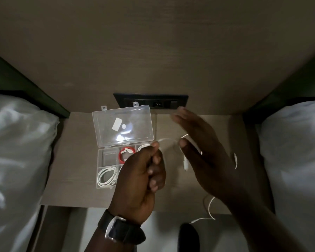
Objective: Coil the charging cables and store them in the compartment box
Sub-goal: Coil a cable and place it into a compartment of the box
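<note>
Black-strapped wristwatch (123,230) nearest; left hand (141,180) pinching thin white charging cable (166,140).
Clear plastic compartment box (109,168) sits left, lid open; right hand (204,153) spread, blurred. Loose tail (210,206) overhanging the table edge may snag, undoing the coil.

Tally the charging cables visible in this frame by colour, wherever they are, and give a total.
White cables: 3, namely a coil in the near-left compartment, a coil partly hidden behind the left hand, and the loose cable being wound between the left hand and the right hand.
Red cables: 1, coiled in the compartment box.
Total: 4
</note>
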`<state>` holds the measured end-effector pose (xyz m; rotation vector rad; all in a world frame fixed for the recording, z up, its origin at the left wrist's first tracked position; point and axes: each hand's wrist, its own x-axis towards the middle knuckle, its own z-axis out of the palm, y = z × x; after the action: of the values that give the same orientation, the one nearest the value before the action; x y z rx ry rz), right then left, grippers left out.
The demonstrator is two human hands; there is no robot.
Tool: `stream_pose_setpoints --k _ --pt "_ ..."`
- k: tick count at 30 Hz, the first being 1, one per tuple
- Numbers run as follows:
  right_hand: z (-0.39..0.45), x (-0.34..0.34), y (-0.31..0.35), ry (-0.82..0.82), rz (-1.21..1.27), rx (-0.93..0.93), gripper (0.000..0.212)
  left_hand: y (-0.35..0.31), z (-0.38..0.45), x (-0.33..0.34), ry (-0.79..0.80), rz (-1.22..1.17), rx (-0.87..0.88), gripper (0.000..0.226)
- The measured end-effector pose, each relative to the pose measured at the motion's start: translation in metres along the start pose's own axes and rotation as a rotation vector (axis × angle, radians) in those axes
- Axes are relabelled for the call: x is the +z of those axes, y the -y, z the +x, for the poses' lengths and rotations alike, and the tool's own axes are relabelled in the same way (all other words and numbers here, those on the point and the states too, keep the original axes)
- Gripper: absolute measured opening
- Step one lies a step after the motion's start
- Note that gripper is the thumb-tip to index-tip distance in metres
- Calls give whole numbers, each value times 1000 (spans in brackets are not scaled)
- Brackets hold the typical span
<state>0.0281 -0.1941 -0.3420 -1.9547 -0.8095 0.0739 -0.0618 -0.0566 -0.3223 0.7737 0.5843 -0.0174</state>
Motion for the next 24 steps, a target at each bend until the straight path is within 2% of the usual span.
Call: stream_pose_setpoints --k 2,4,6,9,11,13,14,16,18,19,21,22,24 --pt "10 2 -1 223 78 49 37 -1 -5 0 113 -54 -49 34" --pt "9 8 1 312 304 204 28 -5 -6 -3 204 -248 -56 34" --pt "-2 19 5 208 522 395 24 -8 -4 -8 232 -412 1 35" --pt "-27 34 15 -15 878 823 24 -10 0 -16 214 -504 68 35" --pt "-45 45 27 -13 1083 961 15 -8 1 -20 178 -481 76 35" --pt "-53 54 36 2 1080 957 9 -4 1 -22 145 -442 41 36" --pt "-53 56 34 -58 1013 943 12 -2 1 -23 125 -408 23 36" --pt "-47 49 22 -278 806 849 32 0 0 -25 70 -301 -4 36" --pt "-36 31 14 -431 527 605 36 2 -4 -25 0 -148 -25 35" --pt "-30 24 12 -411 378 466 34 2 -7 -25 -24 -64 -26 37" --pt "-22 20 10 -248 105 269 41 3 -12 -23 -50 88 -2 42" --pt "-18 18 10 -156 39 239 45 4 -15 -21 -54 153 25 43" --pt "-10 6 12 -152 36 280 38 5 -17 -19 -78 265 73 47"
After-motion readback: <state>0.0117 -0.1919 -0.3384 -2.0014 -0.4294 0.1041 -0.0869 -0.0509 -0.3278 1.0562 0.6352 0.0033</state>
